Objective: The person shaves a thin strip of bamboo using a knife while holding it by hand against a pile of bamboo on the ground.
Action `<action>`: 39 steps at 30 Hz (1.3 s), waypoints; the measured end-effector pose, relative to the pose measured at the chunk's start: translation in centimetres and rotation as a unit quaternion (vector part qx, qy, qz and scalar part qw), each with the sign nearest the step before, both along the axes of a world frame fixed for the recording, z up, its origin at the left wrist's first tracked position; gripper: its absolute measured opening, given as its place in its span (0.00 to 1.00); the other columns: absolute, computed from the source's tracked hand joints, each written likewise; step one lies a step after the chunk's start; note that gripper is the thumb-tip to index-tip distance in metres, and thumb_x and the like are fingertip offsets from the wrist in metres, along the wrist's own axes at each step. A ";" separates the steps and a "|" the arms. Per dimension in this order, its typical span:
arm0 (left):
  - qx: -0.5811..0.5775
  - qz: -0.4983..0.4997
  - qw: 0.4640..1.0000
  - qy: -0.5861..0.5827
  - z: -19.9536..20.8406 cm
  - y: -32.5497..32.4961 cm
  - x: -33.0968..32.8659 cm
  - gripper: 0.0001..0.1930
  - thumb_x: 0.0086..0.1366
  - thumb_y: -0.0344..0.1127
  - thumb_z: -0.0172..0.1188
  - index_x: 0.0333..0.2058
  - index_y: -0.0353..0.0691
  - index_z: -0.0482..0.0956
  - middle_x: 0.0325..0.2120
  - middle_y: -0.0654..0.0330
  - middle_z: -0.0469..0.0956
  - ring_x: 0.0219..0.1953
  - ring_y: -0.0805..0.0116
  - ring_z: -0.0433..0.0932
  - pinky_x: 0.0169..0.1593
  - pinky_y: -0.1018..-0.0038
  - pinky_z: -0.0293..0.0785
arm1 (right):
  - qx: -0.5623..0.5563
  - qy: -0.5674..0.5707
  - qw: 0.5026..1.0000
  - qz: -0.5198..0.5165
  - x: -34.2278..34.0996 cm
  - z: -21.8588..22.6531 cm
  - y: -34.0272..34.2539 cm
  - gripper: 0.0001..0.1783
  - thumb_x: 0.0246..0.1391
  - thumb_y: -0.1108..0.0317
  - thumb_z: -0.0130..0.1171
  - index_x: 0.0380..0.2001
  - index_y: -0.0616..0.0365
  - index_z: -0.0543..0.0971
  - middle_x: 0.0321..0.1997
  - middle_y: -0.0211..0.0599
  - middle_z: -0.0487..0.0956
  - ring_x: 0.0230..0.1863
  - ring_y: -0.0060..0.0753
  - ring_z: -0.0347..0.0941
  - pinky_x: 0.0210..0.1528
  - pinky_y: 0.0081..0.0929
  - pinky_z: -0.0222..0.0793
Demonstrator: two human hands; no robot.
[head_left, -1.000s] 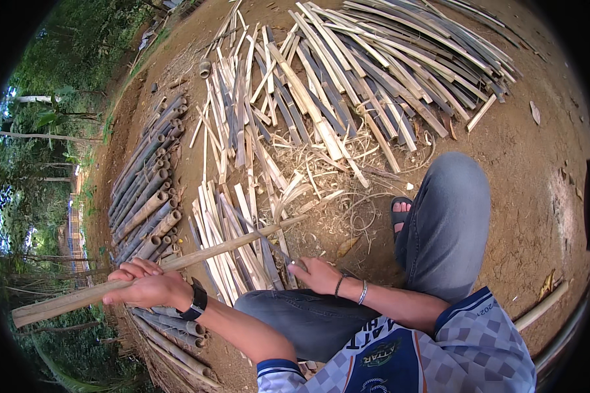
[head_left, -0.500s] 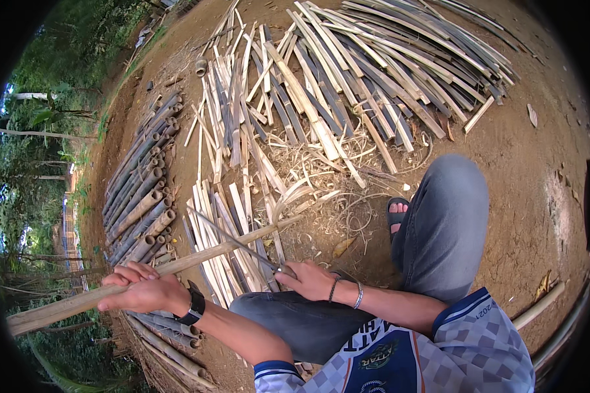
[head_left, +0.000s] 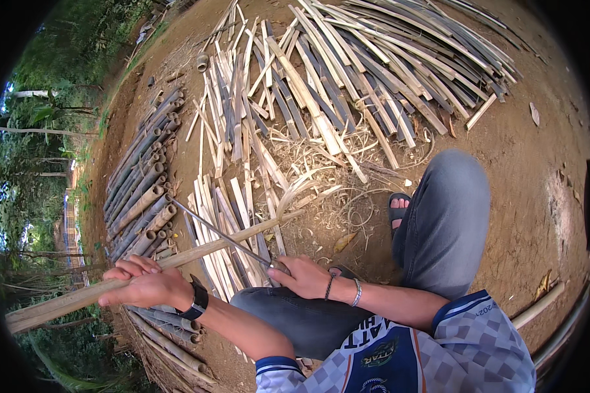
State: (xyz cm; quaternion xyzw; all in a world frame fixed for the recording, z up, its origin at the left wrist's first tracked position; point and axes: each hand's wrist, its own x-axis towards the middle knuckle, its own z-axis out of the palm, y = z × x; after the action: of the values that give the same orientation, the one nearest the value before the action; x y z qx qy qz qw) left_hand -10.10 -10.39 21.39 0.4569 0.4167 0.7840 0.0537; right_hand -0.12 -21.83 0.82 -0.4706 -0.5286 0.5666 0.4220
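Note:
My left hand (head_left: 144, 285) is wrapped around a long bamboo strip (head_left: 56, 308), which slants from the lower left up toward the middle. In my right hand (head_left: 301, 275) is the handle of a long, thin-bladed knife (head_left: 206, 224). Its blade crosses the strip beyond my left hand, pointing up and to the left; whether the edge bites into the bamboo cannot be made out. Thin curled shavings (head_left: 301, 187) hang at the strip's far end, and more curls lie on the ground there.
Split bamboo slats (head_left: 400, 72) are heaped at the far side. More pale slats (head_left: 226, 265) lie below the held strip. Cut bamboo poles (head_left: 141, 177) are stacked at left. My bent knee (head_left: 449, 216) rises at right, with a sandalled foot (head_left: 398, 209) beside it.
My right hand has shifted slightly left, and the knife's tip has moved left and a little up, sliding along the strip toward my left hand. My left hand stays nearly in place.

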 end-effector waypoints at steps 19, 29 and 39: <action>-0.013 0.041 0.999 0.023 0.1 -0.1 -0.2 0.28 0.67 0.67 0.24 0.21 0.48 0.49 0.12 0.68 0.46 0.12 0.76 0.46 0.12 0.81 0.42 | -0.282 -0.094 0.954 0.039 1.5 -13.1 0.2 0.32 0.59 0.44 0.47 0.27 0.69 0.74 0.20 0.60 0.74 0.28 0.62 0.74 0.35 0.50 0.67; -0.006 0.009 1.000 -0.001 0.0 -0.1 -1.4 0.30 0.66 0.68 0.24 0.20 0.48 0.51 0.10 0.69 0.47 0.10 0.78 0.47 0.10 0.83 0.41 | 0.023 0.016 0.996 -0.089 -1.1 -5.1 -0.6 0.30 0.60 0.46 0.47 0.28 0.70 0.75 0.20 0.61 0.73 0.29 0.60 0.74 0.34 0.46 0.68; -0.001 0.015 1.000 -0.017 0.4 0.3 -1.8 0.30 0.66 0.68 0.24 0.20 0.48 0.51 0.10 0.69 0.47 0.10 0.77 0.47 0.10 0.82 0.42 | -0.107 -0.061 0.992 -0.043 -0.9 -9.1 -1.0 0.31 0.60 0.44 0.46 0.28 0.69 0.73 0.20 0.55 0.73 0.28 0.56 0.75 0.33 0.45 0.68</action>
State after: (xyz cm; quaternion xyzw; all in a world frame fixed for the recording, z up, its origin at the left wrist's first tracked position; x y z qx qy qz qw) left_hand -11.91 -10.11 21.77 0.4372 0.4235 0.7919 0.0498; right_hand -1.00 -22.80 -8.31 -0.5687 -0.4689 0.5716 0.3605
